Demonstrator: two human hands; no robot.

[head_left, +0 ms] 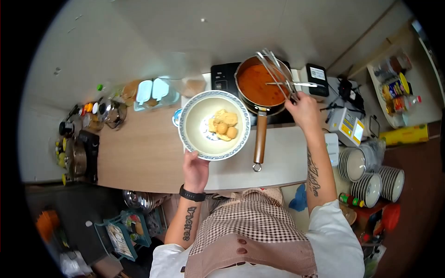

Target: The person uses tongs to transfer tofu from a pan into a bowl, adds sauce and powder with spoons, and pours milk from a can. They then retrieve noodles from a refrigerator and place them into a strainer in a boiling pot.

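My left hand (195,172) grips the near edge of a large bowl (192,135) with a blue patterned rim. Inside the bowl lie yellowish food pieces (226,116) and round balls (222,128). My right hand (305,112) is closed around metal tongs (279,79), which reach over a saucepan. This saucepan (261,139) has a long brown handle and contains orange-red soup (256,84). A utensil with a metal handle (303,84) lies across its right rim. Bowl and saucepan are side by side, the bowl lower left.
Beneath the saucepan is a black induction cooker (223,76). Light blue lidded containers (152,90) and jars (92,121) line the back left. At right are a black scale-like device (317,76), a yellow-white device (346,126) and stacked bowls (368,189).
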